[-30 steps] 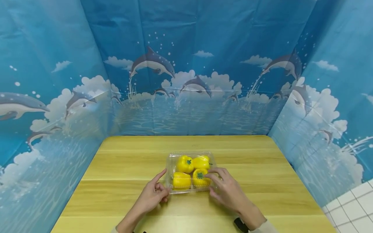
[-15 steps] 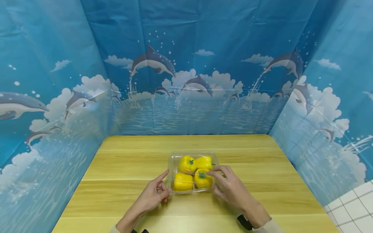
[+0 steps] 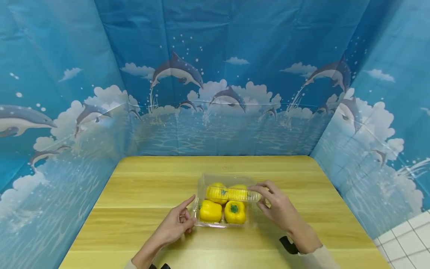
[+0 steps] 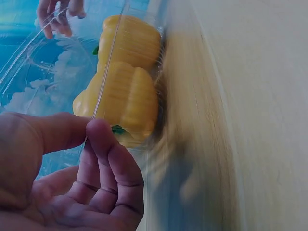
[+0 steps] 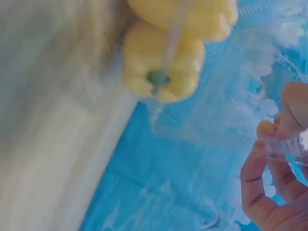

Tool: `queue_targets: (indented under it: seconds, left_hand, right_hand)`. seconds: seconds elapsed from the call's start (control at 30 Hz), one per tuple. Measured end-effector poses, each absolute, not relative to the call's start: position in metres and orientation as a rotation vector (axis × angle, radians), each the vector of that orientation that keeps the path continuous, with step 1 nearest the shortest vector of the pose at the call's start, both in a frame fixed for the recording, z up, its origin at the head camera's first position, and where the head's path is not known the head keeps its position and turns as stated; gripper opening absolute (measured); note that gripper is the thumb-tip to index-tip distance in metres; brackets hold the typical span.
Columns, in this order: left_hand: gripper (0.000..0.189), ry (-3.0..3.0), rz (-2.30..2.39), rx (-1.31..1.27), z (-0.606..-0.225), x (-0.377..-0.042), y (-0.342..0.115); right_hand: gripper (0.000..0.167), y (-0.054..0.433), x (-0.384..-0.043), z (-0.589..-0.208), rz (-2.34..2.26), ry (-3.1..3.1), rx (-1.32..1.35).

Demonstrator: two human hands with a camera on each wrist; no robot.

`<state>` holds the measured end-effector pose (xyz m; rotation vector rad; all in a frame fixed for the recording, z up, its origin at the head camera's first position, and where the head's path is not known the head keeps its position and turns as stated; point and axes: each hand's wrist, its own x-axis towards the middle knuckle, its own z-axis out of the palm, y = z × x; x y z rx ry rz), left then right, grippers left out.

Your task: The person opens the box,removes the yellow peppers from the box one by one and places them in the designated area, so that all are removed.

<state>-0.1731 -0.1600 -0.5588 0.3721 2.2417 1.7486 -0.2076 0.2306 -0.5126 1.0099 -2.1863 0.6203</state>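
A clear plastic clamshell box (image 3: 218, 225) sits on the table with several yellow bell peppers (image 3: 210, 211) in it. At its front left corner my left hand (image 3: 176, 224) pinches the rim between thumb and fingers, as the left wrist view also shows. My right hand (image 3: 277, 203) pinches the right front corner of the clear lid (image 3: 231, 194), which is tilted up at the front. The back peppers show through the lid. A front pepper (image 3: 235, 212), green stem upward, lies uncovered. In the right wrist view, the fingers (image 5: 255, 168) hold the lid edge apart from the peppers.
The box stands on a wooden table (image 3: 151, 186). Blue dolphin-print curtains (image 3: 215, 130) hang behind the table and along both sides. White floor tiles (image 3: 410, 239) show at the lower right. Dark bands sit on both wrists.
My right hand has moved up and to the right, raising the lid's front edge off the box and uncovering the front peppers. My left hand has stayed at the left corner.
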Motion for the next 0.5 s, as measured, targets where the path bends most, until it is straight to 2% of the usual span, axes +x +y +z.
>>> queue_targets:
  seconds: [0.23,0.5]
  left_hand:
    - [0.088,2.211,1.769,0.362,-0.561,-0.174,-0.158]
    - [0.091,2.193,1.782,0.334,-0.561,-0.170,-0.156]
  right_hand:
    - [0.062,0.236,-0.217,-0.498,0.678,-2.210,0.975]
    - [0.058,0.227,-0.228,-0.498,0.787,-2.191,0.836]
